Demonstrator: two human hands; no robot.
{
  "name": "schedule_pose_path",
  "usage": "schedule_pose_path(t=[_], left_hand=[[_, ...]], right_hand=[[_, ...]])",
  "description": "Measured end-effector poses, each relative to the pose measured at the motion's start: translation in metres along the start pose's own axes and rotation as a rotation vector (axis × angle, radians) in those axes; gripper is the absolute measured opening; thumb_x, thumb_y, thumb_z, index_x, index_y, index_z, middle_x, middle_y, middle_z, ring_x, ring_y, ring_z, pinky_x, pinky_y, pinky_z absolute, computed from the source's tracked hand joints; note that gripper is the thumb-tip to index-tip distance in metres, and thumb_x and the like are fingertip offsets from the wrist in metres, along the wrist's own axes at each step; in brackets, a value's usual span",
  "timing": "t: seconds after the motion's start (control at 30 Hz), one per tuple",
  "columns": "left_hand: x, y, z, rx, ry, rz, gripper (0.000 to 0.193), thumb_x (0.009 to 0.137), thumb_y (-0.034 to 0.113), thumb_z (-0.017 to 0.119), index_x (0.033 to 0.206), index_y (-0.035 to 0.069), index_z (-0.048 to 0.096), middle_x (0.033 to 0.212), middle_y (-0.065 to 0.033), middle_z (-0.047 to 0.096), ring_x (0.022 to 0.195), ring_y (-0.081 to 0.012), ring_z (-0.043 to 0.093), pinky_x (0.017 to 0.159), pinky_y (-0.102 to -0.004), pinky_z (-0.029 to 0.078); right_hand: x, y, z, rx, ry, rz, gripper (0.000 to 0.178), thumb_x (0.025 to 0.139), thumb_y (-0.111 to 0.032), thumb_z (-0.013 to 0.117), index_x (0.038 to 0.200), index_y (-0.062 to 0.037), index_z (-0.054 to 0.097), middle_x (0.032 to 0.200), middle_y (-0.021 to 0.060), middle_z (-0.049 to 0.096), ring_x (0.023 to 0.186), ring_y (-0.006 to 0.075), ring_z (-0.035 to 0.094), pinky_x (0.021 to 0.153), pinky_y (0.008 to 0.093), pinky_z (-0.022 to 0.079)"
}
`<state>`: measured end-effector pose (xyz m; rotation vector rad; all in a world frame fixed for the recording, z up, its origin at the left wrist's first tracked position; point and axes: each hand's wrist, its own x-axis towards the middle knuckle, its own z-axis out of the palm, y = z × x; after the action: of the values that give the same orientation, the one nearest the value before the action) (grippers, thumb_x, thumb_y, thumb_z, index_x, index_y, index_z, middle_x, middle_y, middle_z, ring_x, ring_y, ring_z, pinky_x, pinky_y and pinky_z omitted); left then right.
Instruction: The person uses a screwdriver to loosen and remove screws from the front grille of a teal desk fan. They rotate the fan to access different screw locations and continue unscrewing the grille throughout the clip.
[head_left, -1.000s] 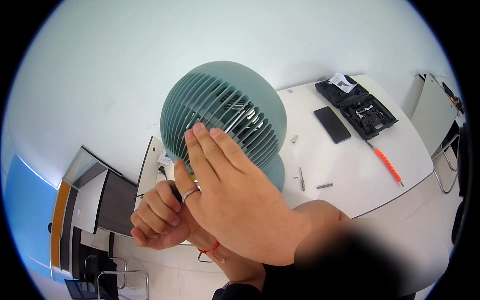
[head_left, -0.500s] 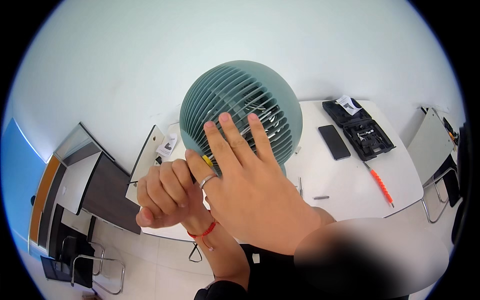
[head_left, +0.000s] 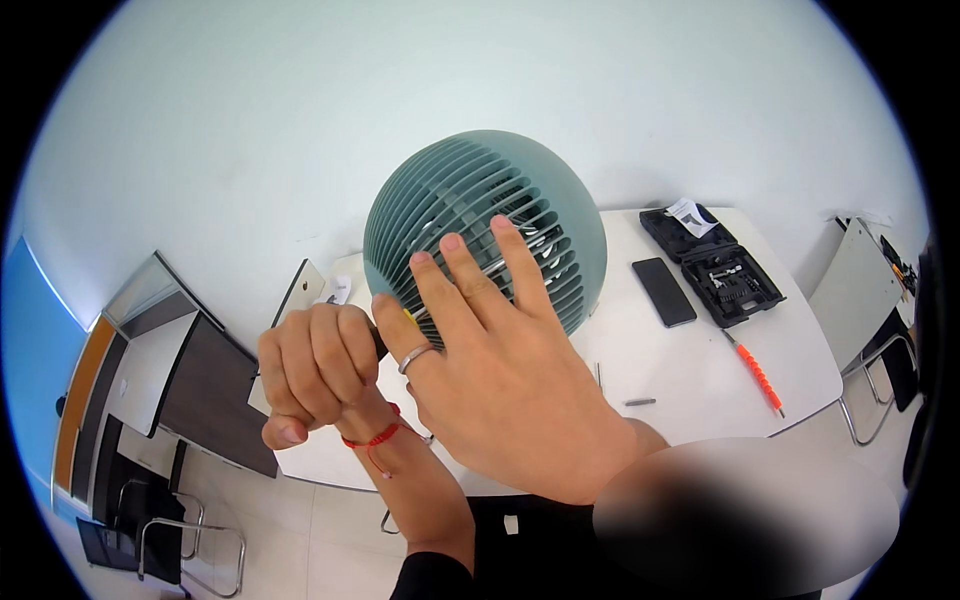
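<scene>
A round grey-green fan [head_left: 490, 165] with a slatted grille stands tilted in front of me. My left hand [head_left: 318, 365], a red cord bracelet at its wrist, is closed in a fist around a screwdriver [head_left: 411, 316] with a dark handle and yellow collar. The shaft passes under my right fingers toward the inside of the grille; its tip is hidden. My right hand [head_left: 520, 365], wearing a silver ring, lies with fingers stretched and spread across the grille front, its index finger beside the yellow collar. Its thumb is hidden.
On the white table [head_left: 700, 390] to the right lie a black phone [head_left: 664, 292], an open black tool case [head_left: 735, 275] with a paper on it, an orange-handled screwdriver [head_left: 757, 373] and a small metal bit [head_left: 640, 402]. A black chair [head_left: 150, 530] stands at lower left.
My left fist has shifted left and turned a little on the screwdriver. My right hand stays spread on the grille. The fan appears slightly lower in the picture.
</scene>
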<state>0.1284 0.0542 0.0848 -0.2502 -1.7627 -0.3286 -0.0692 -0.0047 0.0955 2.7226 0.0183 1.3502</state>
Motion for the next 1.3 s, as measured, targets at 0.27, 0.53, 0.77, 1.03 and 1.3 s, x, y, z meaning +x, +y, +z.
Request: schedule_pose_path(t=[0.27,0.53,0.77,1.03,1.3], left_hand=[[0.009,0.012,-0.036,-0.072,-0.182,-0.051,0.037,0.078,0.020,0.066,0.051,0.017,0.041,0.053,0.0039,0.054,0.053,-0.0131,0.051,0.060,-0.0278,0.043],[0.013,-0.014,-0.046,-0.191,-0.308,0.068,0.040,0.085,0.020,0.069,0.053,0.016,0.044,0.055,0.0029,0.055,0.054,-0.0132,0.053,0.059,-0.0272,0.044],[0.014,-0.007,-0.036,-0.172,-0.211,0.134,0.034,0.089,0.024,0.071,0.061,0.012,0.055,0.055,0.0004,0.056,0.049,-0.0139,0.054,0.056,-0.0288,0.045],[0.012,-0.019,-0.044,-0.246,-0.282,0.241,0.029,0.087,0.033,0.077,0.085,0.007,0.066,0.059,-0.0001,0.057,0.051,-0.0165,0.056,0.052,-0.0288,0.045],[0.015,-0.001,-0.030,-0.121,-0.268,0.139,0.028,0.086,0.033,0.077,0.077,0.009,0.065,0.058,-0.0005,0.059,0.050,-0.0155,0.058,0.054,-0.0277,0.048]], right_hand=[[0.008,-0.002,0.022,0.002,0.074,0.026,0.049,0.087,-0.022,0.061,0.127,0.0064,0.059,0.123,0.0372,0.060,0.128,0.0499,0.053,0.116,0.0679,0.023],[0.011,-0.003,0.031,0.128,0.160,0.104,0.026,0.083,-0.020,0.065,0.094,0.0028,0.071,0.115,0.0288,0.065,0.119,0.0460,0.060,0.114,0.0646,0.031],[0.028,-0.016,0.052,0.270,0.471,0.132,0.014,0.073,-0.009,0.064,0.073,0.0043,0.065,0.084,0.0212,0.063,0.086,0.0366,0.065,0.104,0.0586,0.045],[0.031,-0.012,0.068,0.356,0.526,0.167,0.014,0.072,-0.008,0.065,0.080,0.0035,0.065,0.084,0.0174,0.063,0.084,0.0320,0.064,0.099,0.0515,0.047],[0.020,-0.005,0.059,0.329,0.434,0.091,0.017,0.073,-0.008,0.067,0.087,0.0021,0.067,0.084,0.0139,0.063,0.086,0.0280,0.063,0.097,0.0460,0.046]])
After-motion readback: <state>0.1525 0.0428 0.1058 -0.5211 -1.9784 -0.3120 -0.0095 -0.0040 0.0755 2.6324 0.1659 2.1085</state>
